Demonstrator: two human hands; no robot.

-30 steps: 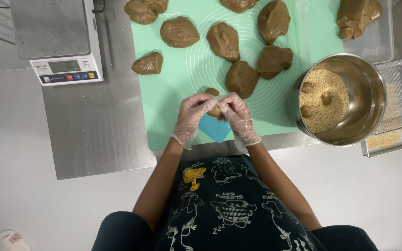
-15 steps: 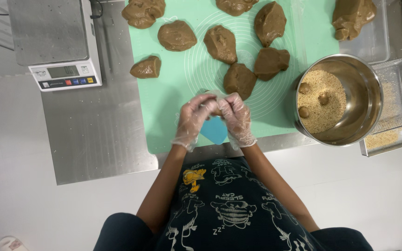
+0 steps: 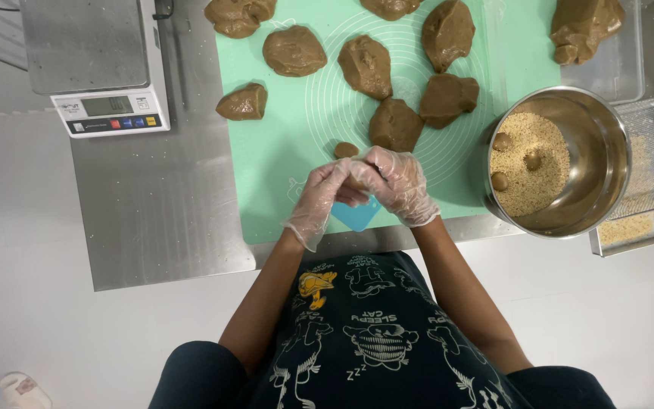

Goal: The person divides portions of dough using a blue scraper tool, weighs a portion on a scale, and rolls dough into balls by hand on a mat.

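Observation:
Both hands wear clear plastic gloves and meet over the front edge of a mint green silicone mat [image 3: 281, 174]. My left hand [image 3: 323, 195] and my right hand [image 3: 397, 182] close together around a small piece of brown dough [image 3: 355, 182], mostly hidden between the fingers. A small brown dough bit [image 3: 346, 149] lies on the mat just above the hands. A blue scraper [image 3: 356, 215] lies under the hands. Several larger brown dough lumps [image 3: 367, 65] are spread over the mat.
A steel bowl [image 3: 607, 167] at the right holds sesame-like crumbs and three dough balls. Beside it stands a clear tray [image 3: 649, 220] with crumbs. A digital scale [image 3: 100, 68] sits at the upper left on the steel table [image 3: 153, 220]. Another dough mass [image 3: 584, 26] lies in a clear tray.
The hands keep working the small dough piece between them, fingers shifting slightly. The view has shifted a little; nothing else moved.

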